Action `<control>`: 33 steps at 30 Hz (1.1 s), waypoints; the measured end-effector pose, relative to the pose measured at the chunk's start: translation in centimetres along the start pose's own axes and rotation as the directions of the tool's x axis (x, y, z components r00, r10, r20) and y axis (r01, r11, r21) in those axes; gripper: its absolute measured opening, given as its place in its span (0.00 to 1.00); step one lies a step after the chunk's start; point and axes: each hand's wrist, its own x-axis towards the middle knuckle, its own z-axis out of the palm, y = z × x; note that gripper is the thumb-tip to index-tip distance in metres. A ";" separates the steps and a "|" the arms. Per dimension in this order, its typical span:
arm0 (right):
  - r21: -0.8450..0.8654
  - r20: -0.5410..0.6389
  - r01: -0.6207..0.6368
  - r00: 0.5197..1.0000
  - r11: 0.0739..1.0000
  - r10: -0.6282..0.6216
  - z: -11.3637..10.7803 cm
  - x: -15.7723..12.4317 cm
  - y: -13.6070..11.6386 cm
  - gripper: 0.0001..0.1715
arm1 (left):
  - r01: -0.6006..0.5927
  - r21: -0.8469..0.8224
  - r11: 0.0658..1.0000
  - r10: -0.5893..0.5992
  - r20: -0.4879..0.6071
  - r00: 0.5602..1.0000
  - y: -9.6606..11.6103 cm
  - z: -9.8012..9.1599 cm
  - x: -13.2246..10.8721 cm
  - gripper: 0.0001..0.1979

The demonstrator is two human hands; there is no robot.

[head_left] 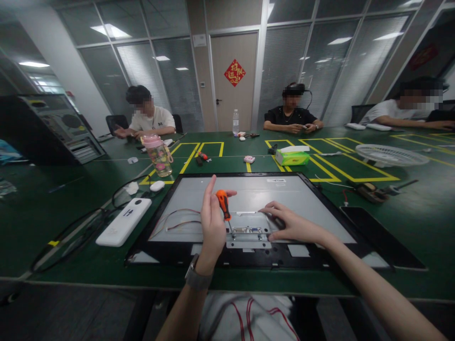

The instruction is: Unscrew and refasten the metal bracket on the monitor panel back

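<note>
Left hand [212, 222] closed round orange screwdriver [223, 204], tip on metal bracket [249, 235]. Right hand [292, 225] flat beside it, holding nothing. Green tissue box [292, 157]: tissue [294, 148] apparently protruding.

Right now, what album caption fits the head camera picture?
Left hand holds an orange screwdriver to the metal plate on a monitor; right hand touches it.

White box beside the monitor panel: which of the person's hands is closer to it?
Left. The left hand, gripping an orange screwdriver, is over the panel, to the right of the white box. The right hand rests on the panel farther right.
</note>
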 end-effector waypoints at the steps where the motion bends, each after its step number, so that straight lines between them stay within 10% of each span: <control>1: -0.001 0.001 -0.002 1.000 1.000 0.002 0.0 0.0 0.0 0.42 | -0.009 0.027 1.000 0.009 0.003 1.000 0.0 -0.1 0.0 0.22; 16: 0.009 -0.005 0.023 1.000 1.000 -0.023 0.1 0.0 0.3 0.41 | -0.062 0.060 0.996 0.059 0.051 0.997 0.0 -0.2 0.2 0.17; 22: -0.006 -0.010 0.030 1.000 1.000 -0.030 0.2 0.1 0.5 0.42 | 0.069 0.305 0.950 -0.161 0.287 0.944 -1.2 0.8 -0.1 0.43; 25: -0.031 -0.029 0.054 0.998 0.998 -0.054 0.4 0.1 0.7 0.40 | -0.186 0.598 0.780 -0.230 0.549 0.804 -2.2 1.6 -1.2 0.15; 29: -0.056 -0.018 0.019 1.000 0.998 -0.020 0.4 0.1 0.6 0.31 | -0.417 0.749 0.515 -0.179 0.570 0.802 -2.8 2.3 -2.3 0.08; 33: -0.031 -0.018 0.044 0.999 0.999 -0.045 0.3 0.1 0.5 0.39 | -0.219 0.615 0.758 -0.146 0.486 0.862 -1.9 1.8 -1.4 0.09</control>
